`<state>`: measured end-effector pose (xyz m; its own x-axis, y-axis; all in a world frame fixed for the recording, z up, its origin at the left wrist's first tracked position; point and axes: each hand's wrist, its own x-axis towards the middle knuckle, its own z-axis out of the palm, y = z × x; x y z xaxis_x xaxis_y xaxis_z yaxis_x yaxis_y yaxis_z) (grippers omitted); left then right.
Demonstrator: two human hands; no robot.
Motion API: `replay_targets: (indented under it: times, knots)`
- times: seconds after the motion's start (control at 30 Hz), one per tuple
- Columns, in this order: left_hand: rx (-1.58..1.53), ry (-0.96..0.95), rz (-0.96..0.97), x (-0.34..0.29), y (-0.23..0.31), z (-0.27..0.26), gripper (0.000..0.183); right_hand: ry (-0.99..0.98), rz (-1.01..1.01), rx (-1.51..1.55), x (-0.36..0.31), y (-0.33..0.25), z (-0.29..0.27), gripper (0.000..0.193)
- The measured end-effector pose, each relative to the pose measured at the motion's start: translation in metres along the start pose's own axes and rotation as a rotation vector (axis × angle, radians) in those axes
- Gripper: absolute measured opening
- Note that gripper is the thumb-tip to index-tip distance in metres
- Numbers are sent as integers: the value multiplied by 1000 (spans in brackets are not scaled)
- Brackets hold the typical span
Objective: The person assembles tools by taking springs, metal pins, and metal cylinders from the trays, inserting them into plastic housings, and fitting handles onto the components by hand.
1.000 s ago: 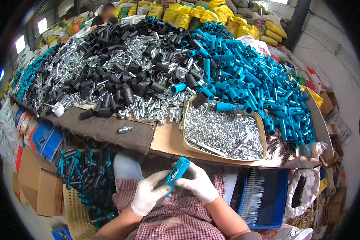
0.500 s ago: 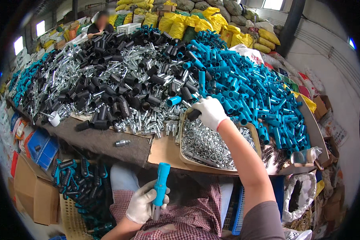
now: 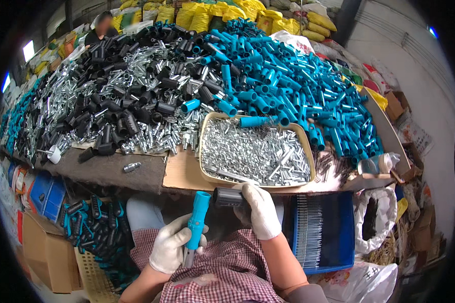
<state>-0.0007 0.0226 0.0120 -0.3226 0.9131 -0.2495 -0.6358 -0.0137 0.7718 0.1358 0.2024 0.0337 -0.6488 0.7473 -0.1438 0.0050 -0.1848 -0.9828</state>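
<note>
Rm: 1 grey wall (image 3: 394, 65) in view, far right of R grip; yellow sacks (image 3: 187, 17) stacked well beyond both grips, too many to count. Worktop (image 3: 106, 171): 1, fwd of both grips, dark cloth ahead of L grip, bare board nearer R grip. On it 2 main heaps, pcs uncountable: black + silver parts (image 3: 136, 76) fwd-left of R grip, teal tubes (image 3: 288, 91) fwd-right. 1 person (image 3: 100, 33) at far side, fwd-left of L grip. 1 blue crate (image 3: 341, 227) w/ row of metal rods, right of R grip, lower than worktop; 1 cardboard box (image 3: 48, 252) well left of L grip, teal-and-black pcs (image 3: 93, 217) btwn, many. 1 cream tray (image 3: 312, 161) just fwd of R grip, full of small metal bits. 2 grips, white gloves: L grip (image 3: 174, 245) has fingers curled round 1 teal tube (image 3: 199, 207), near upright, slight tilt, grey shaft (image 3: 189, 257) out its lower end; R grip (image 3: 262, 209) pinching 1 black sleeve (image 3: 227, 197), approx level, left end near tube's top, apart. 1 white cup (image 3: 54, 154) + 1 loose metal fitting (image 3: 131, 167) on worktop, fwd-left of L grip.
</note>
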Motion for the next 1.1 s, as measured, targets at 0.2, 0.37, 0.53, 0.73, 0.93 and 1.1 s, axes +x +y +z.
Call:
replay_targets:
  times: [0.2,0.37,0.53,0.73,0.93,1.1]
  knots:
    - [102,-17,-18,-12,-7,4,64,81,76,33,-3,16,-3,46]
    - [124,-4,-29,-15,-9,11,62,-71,-130,469,3,41,-11,40]
    - [255,-114,-161,-12,-17,13,56,-221,-56,605,-13,45,23,81]
    - [47,-42,-110,-11,-30,13,57,-266,-30,819,-21,46,36,85]
    - [-157,-149,-149,-11,-38,1,71,-250,-97,718,-18,41,38,92]
    - [-183,-165,-119,-10,-37,0,73,-326,20,721,-25,30,33,97]
